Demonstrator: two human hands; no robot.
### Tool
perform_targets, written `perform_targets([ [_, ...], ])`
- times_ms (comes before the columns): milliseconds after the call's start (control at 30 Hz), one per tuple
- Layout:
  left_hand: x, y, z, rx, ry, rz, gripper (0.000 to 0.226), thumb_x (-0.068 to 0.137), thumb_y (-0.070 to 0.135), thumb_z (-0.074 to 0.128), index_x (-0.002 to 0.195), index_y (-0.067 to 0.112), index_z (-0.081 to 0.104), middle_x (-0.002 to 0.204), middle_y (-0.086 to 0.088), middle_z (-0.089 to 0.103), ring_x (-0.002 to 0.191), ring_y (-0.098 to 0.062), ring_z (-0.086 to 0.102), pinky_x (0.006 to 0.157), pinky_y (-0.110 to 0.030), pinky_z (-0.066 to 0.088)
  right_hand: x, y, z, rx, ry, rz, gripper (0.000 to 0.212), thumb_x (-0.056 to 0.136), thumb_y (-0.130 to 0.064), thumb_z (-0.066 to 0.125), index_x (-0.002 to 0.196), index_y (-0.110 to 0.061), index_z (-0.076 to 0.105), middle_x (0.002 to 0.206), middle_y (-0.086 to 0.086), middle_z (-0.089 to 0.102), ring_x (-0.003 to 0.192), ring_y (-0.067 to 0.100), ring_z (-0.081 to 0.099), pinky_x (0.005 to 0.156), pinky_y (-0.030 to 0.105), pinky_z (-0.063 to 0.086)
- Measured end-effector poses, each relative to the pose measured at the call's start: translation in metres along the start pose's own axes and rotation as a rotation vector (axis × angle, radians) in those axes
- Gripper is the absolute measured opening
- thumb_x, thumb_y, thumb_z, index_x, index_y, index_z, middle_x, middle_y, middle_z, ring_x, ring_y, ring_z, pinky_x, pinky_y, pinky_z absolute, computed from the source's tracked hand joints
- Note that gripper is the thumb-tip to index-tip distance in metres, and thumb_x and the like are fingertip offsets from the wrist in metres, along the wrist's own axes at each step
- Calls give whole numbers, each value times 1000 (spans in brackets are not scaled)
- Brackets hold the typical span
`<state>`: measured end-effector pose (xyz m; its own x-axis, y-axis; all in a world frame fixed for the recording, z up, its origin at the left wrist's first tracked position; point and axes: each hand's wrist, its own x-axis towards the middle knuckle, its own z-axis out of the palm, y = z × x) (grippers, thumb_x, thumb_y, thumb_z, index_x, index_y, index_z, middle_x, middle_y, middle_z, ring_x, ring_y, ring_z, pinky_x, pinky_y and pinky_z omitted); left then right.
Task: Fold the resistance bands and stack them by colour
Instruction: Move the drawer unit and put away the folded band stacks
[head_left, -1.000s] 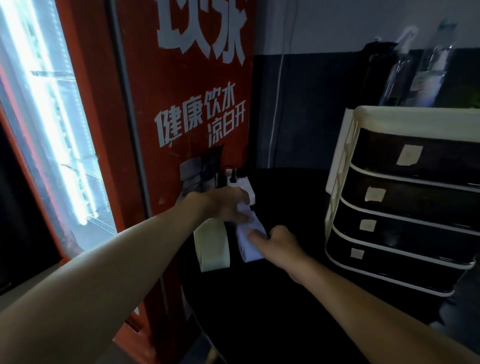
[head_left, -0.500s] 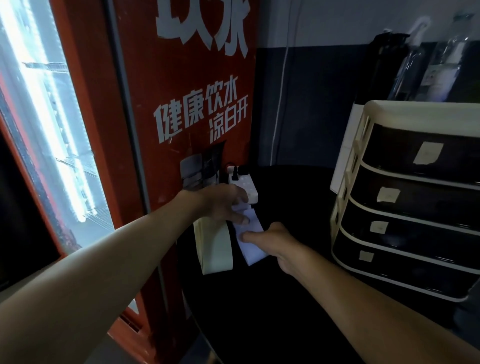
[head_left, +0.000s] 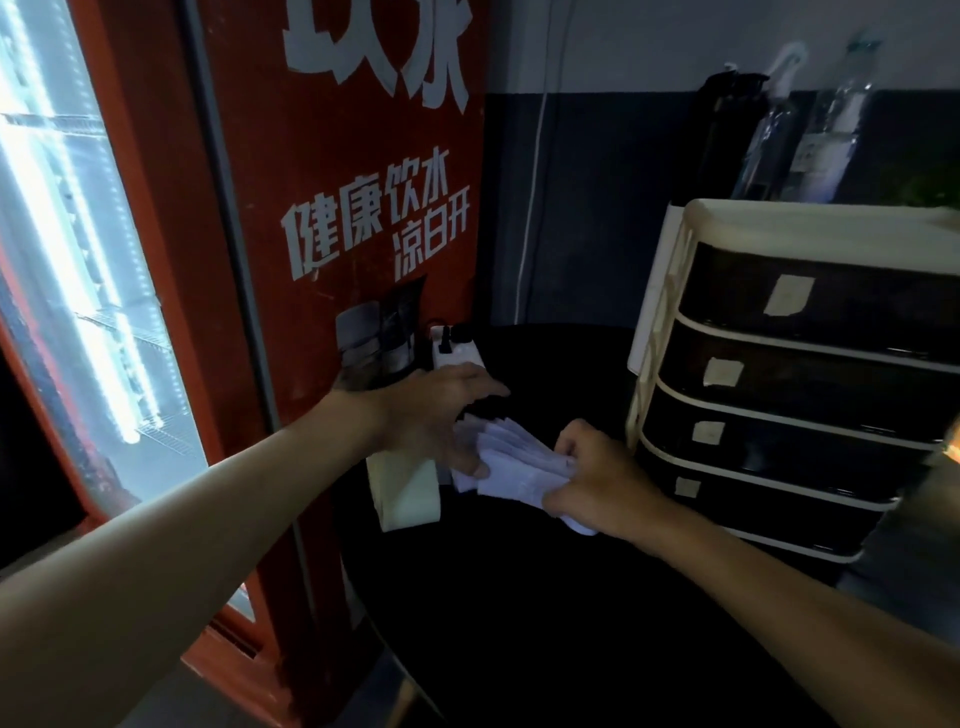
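Where the black counter (head_left: 519, 623) meets the red cooler (head_left: 337, 208), one pale lilac-white band (head_left: 514, 460) is recorded, loosely folded into fanned layers near the counter's far left edge. Whether it rests on the surface or is raised slightly cannot be told.

Left hand (head_left: 431, 415): placed palm down over the band's left end. Its fingers (head_left: 483, 385) are kept straight and spread, gripping nothing, and one fingertip is laid on the band's left edge.

Right hand (head_left: 608, 483): its fingers are curled, and the band's right end is pinched between them, with a pale corner showing below the hand.

Cream object (head_left: 408, 499): set upright-tilted just left of the band, against the cooler's side. Its nature cannot be determined.

Power strip (head_left: 457, 356): white, with dark plugs inserted, lying behind the left hand.

Drawer unit (head_left: 670, 332): cream frame with four dark drawers, each marked by a pale paper label, standing on the counter to the right of the right hand.

Bottles (head_left: 831, 135): clear, seen dimly above the drawer unit against the dark wall.
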<state>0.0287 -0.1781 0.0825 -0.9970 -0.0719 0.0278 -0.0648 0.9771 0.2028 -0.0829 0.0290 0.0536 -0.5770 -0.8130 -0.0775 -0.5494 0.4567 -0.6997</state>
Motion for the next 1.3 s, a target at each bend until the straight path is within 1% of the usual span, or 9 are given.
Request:
perform_targets([
  [200, 5, 80, 31, -59, -56, 190, 92, 77, 54, 78, 151, 23, 33, 145, 8, 41, 130, -11, 42, 110, -32, 35, -88, 42, -37, -114, 97, -60, 28, 66, -16, 72, 82, -18, 49, 64, -4, 54, 50, 0, 46, 45, 16, 34],
  [467, 14, 156, 66, -189, -58, 326, 85, 76, 39, 78, 148, 29, 34, 136, 11, 49, 121, -4, 50, 103, -32, 46, -162, 78, -64, -76, 108, -51, 30, 63, -10, 72, 84, -14, 50, 55, -3, 58, 46, 6, 50, 44, 23, 38],
  [667, 16, 180, 72, -103, -68, 295, 85, 74, 52, 79, 145, 31, 37, 122, 11, 35, 113, -8, 45, 100, -24, 43, -172, 97, -68, -78, 123, -52, 32, 65, -7, 72, 87, -15, 49, 65, 7, 62, 50, 8, 50, 48, 26, 39],
  [833, 16, 176, 74, -134, -37, 249, 53, 73, 49, 79, 114, 29, 53, 131, 15, 23, 121, -8, 36, 105, -27, 40, -169, 105, -69, -81, 114, -69, 42, 68, -10, 73, 100, -19, 47, 85, 2, 62, 59, 4, 53, 51, 23, 44],
  [933, 17, 177, 74, -134, -56, 250, 48, 69, 50, 75, 101, 26, 50, 135, 8, 38, 119, -10, 42, 103, -36, 43, -168, 112, -67, -112, 104, -138, 56, 66, -23, 79, 112, -23, 47, 99, -5, 62, 80, 6, 61, 66, 28, 53],
  [1033, 18, 180, 74, -274, -62, 202, 58, 71, 39, 79, 117, 30, 45, 120, 8, 49, 103, -8, 55, 88, -37, 53, -165, 113, -66, -139, 156, -163, 51, 66, -29, 83, 107, -19, 54, 96, -6, 62, 80, 3, 58, 66, 19, 46],
  [1133, 21, 177, 75, -259, -128, 190, 90, 76, 34, 80, 149, 29, 27, 148, 9, 31, 126, 0, 40, 101, -13, 38, -159, 110, -67, -99, 148, -161, 53, 69, -31, 84, 112, -25, 53, 101, -8, 63, 88, 5, 61, 73, 24, 49],
  [1200, 22, 178, 72, -233, -157, 187, 98, 77, 36, 80, 154, 28, 19, 155, 16, 16, 135, 3, 26, 106, -11, 28, -156, 110, -69, -71, 127, -165, 59, 71, -28, 84, 120, -27, 51, 110, -8, 62, 97, 6, 62, 82, 27, 52],
  [1300, 22, 182, 69, -282, -149, 219, 74, 77, 29, 80, 141, 28, 43, 131, 5, 50, 109, -6, 56, 92, -27, 52, -152, 109, -68, -67, 81, -208, 62, 74, -23, 81, 128, -30, 51, 118, -13, 60, 106, 1, 59, 90, 23, 50],
])
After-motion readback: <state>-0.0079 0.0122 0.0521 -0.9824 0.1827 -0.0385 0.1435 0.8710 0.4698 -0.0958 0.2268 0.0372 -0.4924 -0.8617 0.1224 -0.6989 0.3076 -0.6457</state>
